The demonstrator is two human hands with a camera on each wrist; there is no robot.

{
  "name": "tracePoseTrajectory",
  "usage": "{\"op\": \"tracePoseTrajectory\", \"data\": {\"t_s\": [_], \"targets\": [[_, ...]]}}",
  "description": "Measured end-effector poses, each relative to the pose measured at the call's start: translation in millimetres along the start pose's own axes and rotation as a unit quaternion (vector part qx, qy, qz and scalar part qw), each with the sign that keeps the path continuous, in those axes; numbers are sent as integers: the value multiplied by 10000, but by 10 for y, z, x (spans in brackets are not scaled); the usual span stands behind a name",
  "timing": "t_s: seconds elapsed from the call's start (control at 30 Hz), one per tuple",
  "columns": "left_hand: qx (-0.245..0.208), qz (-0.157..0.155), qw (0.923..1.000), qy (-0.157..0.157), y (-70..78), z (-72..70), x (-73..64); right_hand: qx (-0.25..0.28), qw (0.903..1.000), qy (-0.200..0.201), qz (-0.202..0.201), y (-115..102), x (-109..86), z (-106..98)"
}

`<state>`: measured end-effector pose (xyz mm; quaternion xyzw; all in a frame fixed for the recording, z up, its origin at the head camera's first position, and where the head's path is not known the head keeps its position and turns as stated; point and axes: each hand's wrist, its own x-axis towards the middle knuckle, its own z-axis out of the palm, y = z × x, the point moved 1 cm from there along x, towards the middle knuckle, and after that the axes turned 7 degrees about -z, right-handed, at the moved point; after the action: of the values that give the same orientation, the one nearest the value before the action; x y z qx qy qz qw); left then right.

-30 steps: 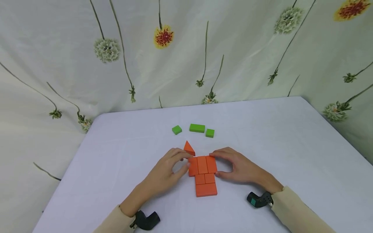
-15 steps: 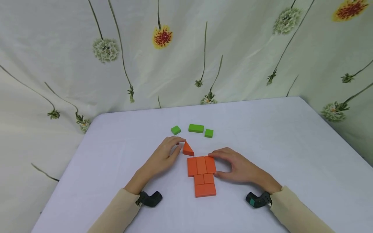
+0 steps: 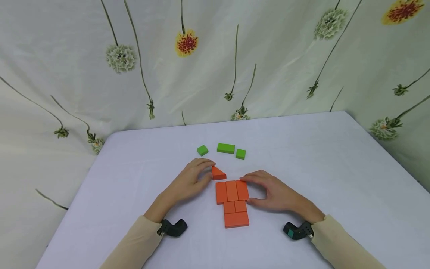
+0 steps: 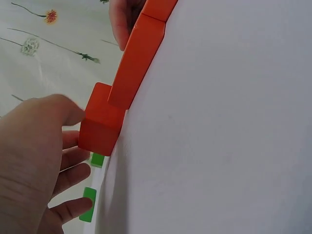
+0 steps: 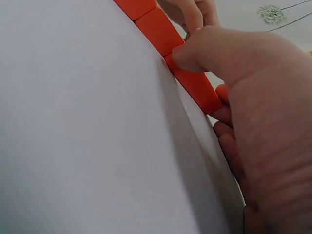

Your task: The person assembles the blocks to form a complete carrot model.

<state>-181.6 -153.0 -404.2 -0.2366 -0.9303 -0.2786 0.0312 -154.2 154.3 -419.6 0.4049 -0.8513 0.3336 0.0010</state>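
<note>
In the head view, an orange triangular block (image 3: 218, 174) lies just beyond a group of flat orange blocks. My left hand (image 3: 188, 182) pinches it from the left, index finger at its far corner and thumb at its near side; the left wrist view shows the thumb against the triangular block (image 4: 101, 122). The group has three upright blocks side by side, two small ones below, and a wide block (image 3: 236, 220) nearest me. My right hand (image 3: 273, 191) holds the right upright block (image 3: 242, 190), index fingertip at its far edge, thumb at its near corner.
Farther back on the white-covered table (image 3: 302, 149) lie a tilted green square block (image 3: 202, 150), a long green block (image 3: 226, 148) and another small green block (image 3: 240, 154). A flower-print cloth (image 3: 208, 74) hangs behind. Each wrist carries a black camera.
My left hand has moved from the upright blocks up to the triangular block, gripped it and turned it slightly, with its tip now at the left. The right hand stays in place.
</note>
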Motion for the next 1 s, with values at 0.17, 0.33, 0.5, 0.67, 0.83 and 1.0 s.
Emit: {"op": "tracePoseTrajectory", "data": {"t_s": [0.17,0.33,0.5,0.67,0.83,1.0], "targets": [[-5,-48,9999,146,19,0,-13,8,10000,-49,72,-10,-3,-8],[54,-9,9995,303,32,11,-20,29,10000,-39,73,-11,-7,-4],[49,15,9987,510,50,18,-20,33,10000,-32,51,-17,-10,2],[-59,-24,9978,666,73,15,-12,21,10000,-29,54,-20,-9,2],[-223,141,9959,863,122,-14,-27,7,10000,-50,58,-16,-6,-3],[-436,376,9940,934,212,-59,-73,4,10000,-19,28,-10,-3,-9]]}}
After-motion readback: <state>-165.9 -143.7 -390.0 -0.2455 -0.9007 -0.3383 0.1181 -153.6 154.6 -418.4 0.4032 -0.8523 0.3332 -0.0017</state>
